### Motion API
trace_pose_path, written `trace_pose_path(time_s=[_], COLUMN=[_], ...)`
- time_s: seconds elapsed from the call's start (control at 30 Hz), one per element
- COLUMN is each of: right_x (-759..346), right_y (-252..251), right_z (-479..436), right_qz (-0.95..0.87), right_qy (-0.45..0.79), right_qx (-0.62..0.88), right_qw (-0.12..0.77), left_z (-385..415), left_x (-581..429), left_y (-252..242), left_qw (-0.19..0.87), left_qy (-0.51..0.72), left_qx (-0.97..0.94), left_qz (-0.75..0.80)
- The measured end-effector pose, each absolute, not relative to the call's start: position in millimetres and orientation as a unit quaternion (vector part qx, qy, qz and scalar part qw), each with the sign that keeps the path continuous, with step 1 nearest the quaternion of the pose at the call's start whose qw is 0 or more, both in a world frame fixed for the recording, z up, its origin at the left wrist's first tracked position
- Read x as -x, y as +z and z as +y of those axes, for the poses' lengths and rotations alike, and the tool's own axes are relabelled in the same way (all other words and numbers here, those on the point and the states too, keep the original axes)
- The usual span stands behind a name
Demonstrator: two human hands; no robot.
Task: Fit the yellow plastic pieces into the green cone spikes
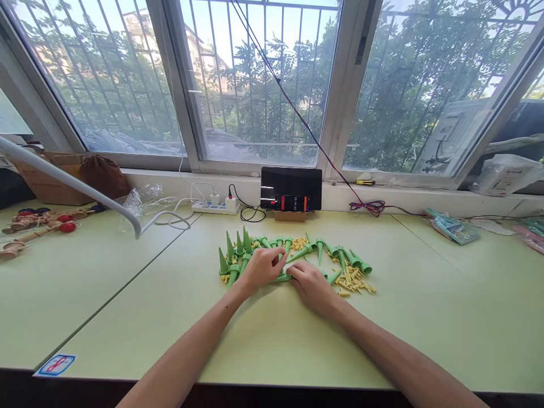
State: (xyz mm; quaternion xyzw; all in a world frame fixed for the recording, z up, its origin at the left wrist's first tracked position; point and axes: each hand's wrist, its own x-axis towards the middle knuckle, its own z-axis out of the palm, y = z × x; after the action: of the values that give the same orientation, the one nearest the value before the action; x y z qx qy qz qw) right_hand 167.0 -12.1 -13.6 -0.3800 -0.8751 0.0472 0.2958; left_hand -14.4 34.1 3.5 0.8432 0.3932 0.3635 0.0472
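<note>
Green tapered plastic cones (pixel 223 263) sit mid-table on the pale green tabletop (pixel 280 340), upright at left, lying or tilted elsewhere. Small yellow plastic pegs (pixel 352 280) lie among them. Left hand (pixel 264 265): fingers curled together; cannot tell whether they hold anything. Right hand (pixel 312 283): fingers bent over a lying cone, partly hidden; clamped or merely touching, cannot tell.

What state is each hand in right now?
Left hand: fingers curled; can't tell if anything's held.
Right hand: fingers at a green cone; grip can't be told.
</note>
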Motion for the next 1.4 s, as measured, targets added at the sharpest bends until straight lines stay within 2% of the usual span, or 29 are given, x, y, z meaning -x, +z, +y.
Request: trace_pose_path(time_s=[0.37, 0.6, 0.83, 1.0, 1.2, 1.4], right_x=[-178.8, -180.7, -186.9, -188.9, -189.4, -190.8], right_y=[-16.7, -16.4, -13.3, -11.9, -14.2, -15.8], right_z=[-3.4, -2.0, 2.4, 4.1, 6.2, 7.1], right_qz=[-0.867, -0.869, -0.83, -0.795, -0.788, -0.764], right_qy=[0.001, -0.053, -0.048, -0.021, -0.012, -0.011], right_qx=[0.406, 0.435, 0.443, 0.441, 0.439, 0.47], right_qw=[0.289, 0.232, 0.336, 0.416, 0.432, 0.443], left_z=[27.4, 29.4, 28.9, 24.7, 13.0, -3.2], left_x=[14.2, 14.9, 13.4, 10.9, 0.5, -13.6], left_y=[9.7, 7.4, 12.3, 16.7, 7.6, -5.7], left_qw=[0.069, 0.067, 0.05, 0.095, 0.128, 0.082], left_qy=[0.293, 0.288, 0.413, 0.468, 0.423, 0.328], left_qx=[-0.882, -0.877, -0.802, -0.766, -0.806, -0.889], left_qz=[0.363, 0.378, 0.428, 0.43, 0.393, 0.309])
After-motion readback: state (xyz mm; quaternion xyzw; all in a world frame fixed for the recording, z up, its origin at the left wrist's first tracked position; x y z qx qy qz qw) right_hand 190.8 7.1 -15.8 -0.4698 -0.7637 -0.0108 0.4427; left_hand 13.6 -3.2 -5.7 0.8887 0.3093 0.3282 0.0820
